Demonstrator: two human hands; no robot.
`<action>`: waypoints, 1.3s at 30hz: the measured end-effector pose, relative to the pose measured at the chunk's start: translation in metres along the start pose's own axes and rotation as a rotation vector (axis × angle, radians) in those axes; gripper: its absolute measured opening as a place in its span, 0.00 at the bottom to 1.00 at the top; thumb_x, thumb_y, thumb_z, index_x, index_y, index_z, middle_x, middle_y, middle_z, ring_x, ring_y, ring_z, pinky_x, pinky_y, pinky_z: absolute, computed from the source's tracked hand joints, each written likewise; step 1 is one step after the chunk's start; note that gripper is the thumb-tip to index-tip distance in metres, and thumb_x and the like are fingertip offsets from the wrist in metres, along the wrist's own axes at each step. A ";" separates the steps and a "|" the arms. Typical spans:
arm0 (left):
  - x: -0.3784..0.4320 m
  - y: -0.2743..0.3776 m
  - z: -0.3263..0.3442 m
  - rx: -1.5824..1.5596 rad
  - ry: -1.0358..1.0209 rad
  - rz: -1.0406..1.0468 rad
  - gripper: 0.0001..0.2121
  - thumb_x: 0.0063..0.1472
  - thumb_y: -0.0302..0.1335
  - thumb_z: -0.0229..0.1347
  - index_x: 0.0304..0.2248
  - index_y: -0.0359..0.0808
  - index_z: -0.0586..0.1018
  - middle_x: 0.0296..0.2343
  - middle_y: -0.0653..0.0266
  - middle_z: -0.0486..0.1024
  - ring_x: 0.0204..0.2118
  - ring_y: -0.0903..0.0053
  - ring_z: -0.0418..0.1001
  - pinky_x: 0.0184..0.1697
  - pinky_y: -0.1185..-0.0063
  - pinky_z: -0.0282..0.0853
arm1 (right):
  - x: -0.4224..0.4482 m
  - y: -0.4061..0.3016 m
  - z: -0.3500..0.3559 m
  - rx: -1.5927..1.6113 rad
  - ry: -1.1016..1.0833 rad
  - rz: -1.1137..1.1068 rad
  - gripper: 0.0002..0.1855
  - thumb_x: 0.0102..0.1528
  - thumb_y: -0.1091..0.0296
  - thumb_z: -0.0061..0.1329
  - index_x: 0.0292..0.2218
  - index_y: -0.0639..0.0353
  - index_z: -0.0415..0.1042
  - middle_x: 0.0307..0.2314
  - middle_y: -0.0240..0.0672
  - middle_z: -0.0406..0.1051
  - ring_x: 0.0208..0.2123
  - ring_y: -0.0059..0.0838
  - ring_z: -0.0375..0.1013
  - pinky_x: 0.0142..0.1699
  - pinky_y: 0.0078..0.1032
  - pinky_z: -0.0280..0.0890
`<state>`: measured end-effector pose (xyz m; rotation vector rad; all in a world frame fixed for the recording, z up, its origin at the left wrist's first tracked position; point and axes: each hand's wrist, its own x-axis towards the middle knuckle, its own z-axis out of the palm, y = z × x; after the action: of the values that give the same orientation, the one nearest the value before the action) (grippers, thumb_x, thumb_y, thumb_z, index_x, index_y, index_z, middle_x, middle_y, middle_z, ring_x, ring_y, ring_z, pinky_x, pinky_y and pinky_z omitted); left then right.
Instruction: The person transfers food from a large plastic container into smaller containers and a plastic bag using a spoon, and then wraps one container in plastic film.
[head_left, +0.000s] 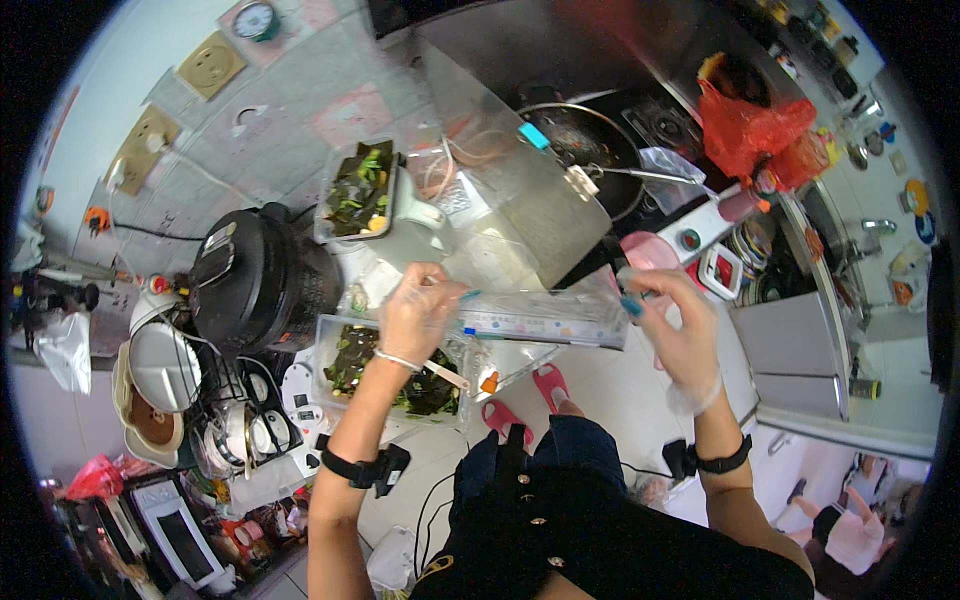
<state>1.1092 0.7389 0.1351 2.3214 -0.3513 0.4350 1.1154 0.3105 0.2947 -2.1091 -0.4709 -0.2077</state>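
Observation:
Both hands wear thin clear plastic gloves. My left hand (418, 315) pinches one end of a sheet of clear plastic film (525, 300). My right hand (671, 315) pinches the film's other end, and the film stretches between them. Just below the film lies a long printed box (532, 325), partly seen through it. Under my left wrist stands a clear container (326, 409) of dark leafy food, with a light-handled utensil (448, 374) across it. Beyond my left hand, a second clear container (322, 225) holds similar leafy food.
A black electric cooker (247, 277) stands at the left, near a dish rack (225, 442). At the upper right, a wok (600, 150) sits on the stove behind a metal splash guard (555, 225). A pink bowl (649, 250) is beside my right hand. Another person (851, 532) is at the lower right.

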 end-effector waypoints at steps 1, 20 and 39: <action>0.001 0.003 0.001 -0.021 0.012 0.008 0.11 0.73 0.19 0.78 0.52 0.41 1.02 0.51 0.59 0.90 0.47 0.62 0.94 0.52 0.69 0.91 | 0.001 -0.023 0.004 0.133 -0.046 0.019 0.19 0.75 0.76 0.73 0.64 0.62 0.93 0.56 0.41 0.94 0.56 0.34 0.93 0.64 0.35 0.85; -0.030 -0.053 0.065 -0.209 -0.062 -0.427 0.10 0.78 0.27 0.69 0.49 0.31 0.99 0.45 0.32 0.95 0.51 0.36 0.96 0.56 0.49 0.90 | 0.208 0.013 0.442 1.716 -0.351 1.058 0.35 0.76 0.68 0.65 0.74 0.78 0.69 0.82 0.76 0.63 0.88 0.73 0.65 0.93 0.70 0.65; -0.037 -0.087 0.044 -0.279 -0.121 -0.440 0.14 0.79 0.35 0.77 0.52 0.32 1.00 0.43 0.38 0.98 0.46 0.50 0.99 0.55 0.56 0.91 | 0.094 -0.001 0.204 1.464 -0.725 0.703 0.20 0.76 0.66 0.60 0.63 0.67 0.84 0.72 0.70 0.82 0.78 0.71 0.81 0.91 0.66 0.71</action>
<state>1.1168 0.7723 0.0363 2.0744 0.0463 0.0248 1.1940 0.5046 0.2135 -0.7028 -0.1261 1.0364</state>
